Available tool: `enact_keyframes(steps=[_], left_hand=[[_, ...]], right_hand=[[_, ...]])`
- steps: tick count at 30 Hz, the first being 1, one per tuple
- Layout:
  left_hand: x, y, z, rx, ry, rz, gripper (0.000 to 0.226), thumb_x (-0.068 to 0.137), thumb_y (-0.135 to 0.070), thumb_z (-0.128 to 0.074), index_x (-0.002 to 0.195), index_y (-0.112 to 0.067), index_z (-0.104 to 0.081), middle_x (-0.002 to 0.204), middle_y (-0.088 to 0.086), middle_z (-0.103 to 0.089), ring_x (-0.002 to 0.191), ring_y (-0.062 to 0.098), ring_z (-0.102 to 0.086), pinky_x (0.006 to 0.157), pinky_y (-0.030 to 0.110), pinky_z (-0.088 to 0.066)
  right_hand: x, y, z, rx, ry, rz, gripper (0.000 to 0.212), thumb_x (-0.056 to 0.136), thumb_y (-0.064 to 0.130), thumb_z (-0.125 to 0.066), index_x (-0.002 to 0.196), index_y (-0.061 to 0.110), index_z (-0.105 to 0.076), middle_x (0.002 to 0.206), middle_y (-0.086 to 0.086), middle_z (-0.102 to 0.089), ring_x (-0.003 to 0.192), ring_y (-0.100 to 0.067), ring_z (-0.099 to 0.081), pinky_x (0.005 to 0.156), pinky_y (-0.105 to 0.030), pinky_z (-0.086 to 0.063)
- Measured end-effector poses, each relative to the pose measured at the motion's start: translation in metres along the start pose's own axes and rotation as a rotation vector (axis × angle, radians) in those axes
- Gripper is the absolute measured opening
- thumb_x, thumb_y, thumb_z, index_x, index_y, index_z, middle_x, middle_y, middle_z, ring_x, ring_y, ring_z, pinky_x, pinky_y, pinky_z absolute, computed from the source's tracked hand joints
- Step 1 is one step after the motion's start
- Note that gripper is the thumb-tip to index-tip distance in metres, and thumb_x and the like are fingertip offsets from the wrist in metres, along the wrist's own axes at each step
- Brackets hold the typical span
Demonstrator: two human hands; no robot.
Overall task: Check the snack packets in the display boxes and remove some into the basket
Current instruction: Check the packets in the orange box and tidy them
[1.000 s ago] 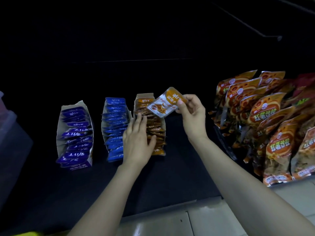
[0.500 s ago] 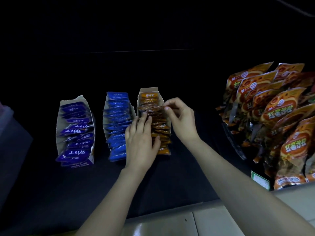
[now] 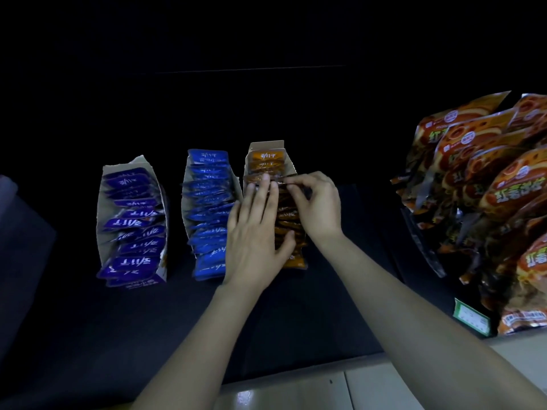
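Three open display boxes stand on a dark shelf: a purple-packet box (image 3: 133,223) at the left, a blue-packet box (image 3: 208,214) in the middle and an orange-packet box (image 3: 268,159) to its right. My left hand (image 3: 257,229) lies flat on the orange packets, fingers straight and reaching toward the box's far end. My right hand (image 3: 316,202) is beside it over the same box, its fingertips pinching the top edge of an orange packet (image 3: 296,180) standing in the row.
Large orange and red snack bags (image 3: 479,187) hang in rows at the right, with a green price tag (image 3: 470,316) below them. A pale translucent container (image 3: 11,202) shows at the far left edge. A light tiled floor (image 3: 370,386) lies below the shelf.
One second ago my right hand held an orange packet up in the air. It has brought the packet down into the orange box. My left hand slid a little further along the row.
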State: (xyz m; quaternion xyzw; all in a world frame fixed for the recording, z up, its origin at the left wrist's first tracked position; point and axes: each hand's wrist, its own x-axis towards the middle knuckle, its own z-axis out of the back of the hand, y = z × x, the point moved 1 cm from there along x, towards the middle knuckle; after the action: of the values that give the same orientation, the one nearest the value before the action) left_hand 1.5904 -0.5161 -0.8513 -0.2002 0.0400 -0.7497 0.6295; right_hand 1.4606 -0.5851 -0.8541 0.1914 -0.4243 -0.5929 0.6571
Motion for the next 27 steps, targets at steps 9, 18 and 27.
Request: enact_keyframes(steps=[9, 18, 27], left_hand=[[-0.003, 0.002, -0.007, 0.039, 0.023, 0.015, 0.070, 0.093, -0.049, -0.035, 0.154, -0.015, -0.023, 0.163, -0.001, -0.016, 0.149, 0.018, -0.017, 0.120, 0.040, -0.012], [-0.004, 0.000, -0.008, 0.028, 0.021, 0.007, 0.066, 0.094, -0.047, -0.037, 0.150, -0.013, -0.032, 0.159, 0.001, -0.025, 0.146, 0.020, -0.024, 0.120, 0.041, -0.016], [-0.004, 0.003, -0.010, 0.045, 0.048, 0.013, 0.070, 0.095, -0.050, -0.032, 0.155, -0.014, -0.023, 0.163, 0.001, -0.016, 0.150, 0.020, -0.014, 0.120, 0.042, -0.015]], right_hand=[[0.006, 0.008, 0.005, 0.149, -0.086, -0.019, 0.022, 0.096, 0.008, -0.052, 0.113, 0.015, -0.064, 0.109, 0.005, -0.053, 0.092, 0.000, -0.055, 0.076, -0.012, -0.046], [0.018, 0.005, -0.004, 0.002, 0.013, -0.140, 0.018, 0.095, 0.013, -0.062, 0.110, 0.013, -0.071, 0.113, -0.003, -0.054, 0.088, -0.005, -0.052, 0.076, -0.011, -0.045], [0.014, 0.001, 0.002, 0.062, -0.029, 0.052, 0.006, 0.096, 0.017, -0.059, 0.098, 0.015, -0.065, 0.099, 0.004, -0.065, 0.096, -0.012, -0.060, 0.082, -0.036, -0.053]])
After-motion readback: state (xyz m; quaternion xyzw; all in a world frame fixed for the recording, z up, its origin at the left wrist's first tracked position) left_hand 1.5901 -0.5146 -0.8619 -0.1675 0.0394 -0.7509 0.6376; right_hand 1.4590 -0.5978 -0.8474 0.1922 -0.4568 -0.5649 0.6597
